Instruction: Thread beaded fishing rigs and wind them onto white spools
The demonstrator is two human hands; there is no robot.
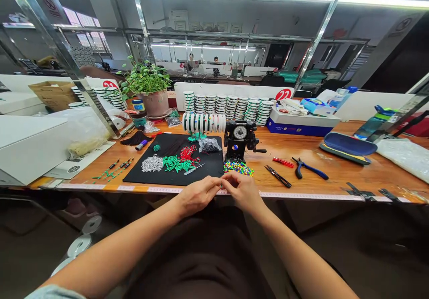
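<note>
- Closest to the camera is the person's dark top (201, 263), with both bare forearms reaching out over it and a bit of pale sleeve (53, 292) at the bottom left corner
- Left hand (197, 196) and right hand (243, 191) meet up front, wrists angled inward, right over the table's front edge
- Both are closed into a tight pinch with the fingertips (220, 180) touching; if there's something in there, it's too small to make out
- The black mat (136, 176) is just past the left hand, and the colored beads (238, 168) are just past the right
- The mat is soft-looking and holds a silvery bead pile (152, 163), green beaded sprigs (174, 164), red beaded bits (187, 153), and a clear bag of dark beads (209, 145)
- Behind the colored beads sits a black crank gadget with a round dial (239, 137), next to a row of white spools (204, 122)
- To the right, well clear of the hands, lie blue-handled pliers (310, 168) and dark snips (278, 176) on the glossy orange wood table (301, 185)
</note>
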